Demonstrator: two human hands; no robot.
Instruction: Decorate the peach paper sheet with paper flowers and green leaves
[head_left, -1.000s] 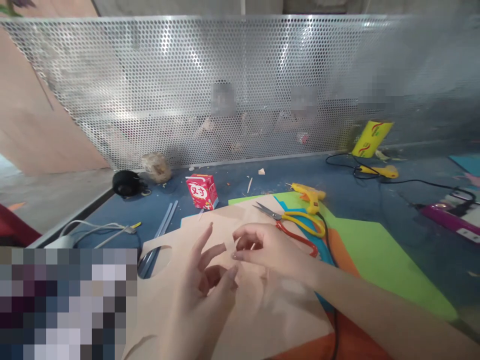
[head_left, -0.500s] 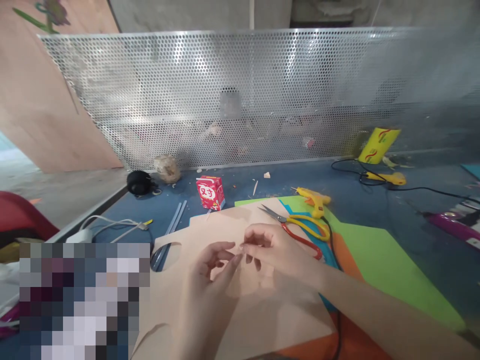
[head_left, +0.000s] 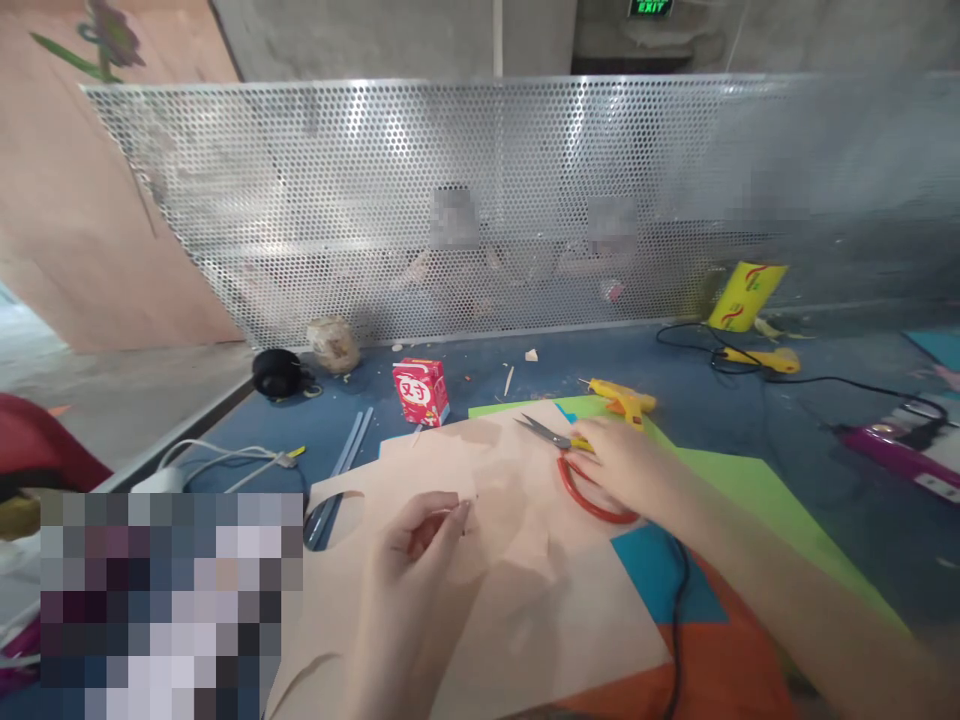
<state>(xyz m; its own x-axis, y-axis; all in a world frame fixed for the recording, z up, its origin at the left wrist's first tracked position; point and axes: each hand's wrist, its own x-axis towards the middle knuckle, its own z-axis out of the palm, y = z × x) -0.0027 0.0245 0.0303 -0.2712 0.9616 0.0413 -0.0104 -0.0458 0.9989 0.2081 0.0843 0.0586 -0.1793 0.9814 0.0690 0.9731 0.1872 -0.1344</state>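
A: Right hand (head_left: pixel 626 465) status?
B: On the scissors (head_left: pixel 577 462), palm down, fingers curled over the yellow and red handles. Touching for sure; whether it has closed a grip I can't tell. Blades point left, lying flat on the beige sheet (head_left: pixel 517 590).

A: Left hand (head_left: pixel 424 560)?
B: Hovers over the same beige sheet, thumb and forefinger pinched together at the tips. Something tiny may be between them, too small to make out.

A: Where's the sheet?
B: Flat on the blue tabletop (head_left: pixel 750 400), nearest the person, overlapping green paper (head_left: pixel 757 500), a blue piece (head_left: pixel 660 580) and an orange piece (head_left: pixel 720 670). Curved cutout on its left edge.

A: Rest of the bench?
B: Yellow glue gun (head_left: pixel 622 400) just behind the scissors, its black cord (head_left: pixel 679 610) running toward the person across the coloured paper. Red carton (head_left: pixel 420 390) and two clear glue sticks (head_left: pixel 345 460) left of that. Second glue gun (head_left: pixel 765 358) far right near a yellow packet (head_left: pixel 742 295). Perforated metal screen (head_left: pixel 450 200) along the back edge.
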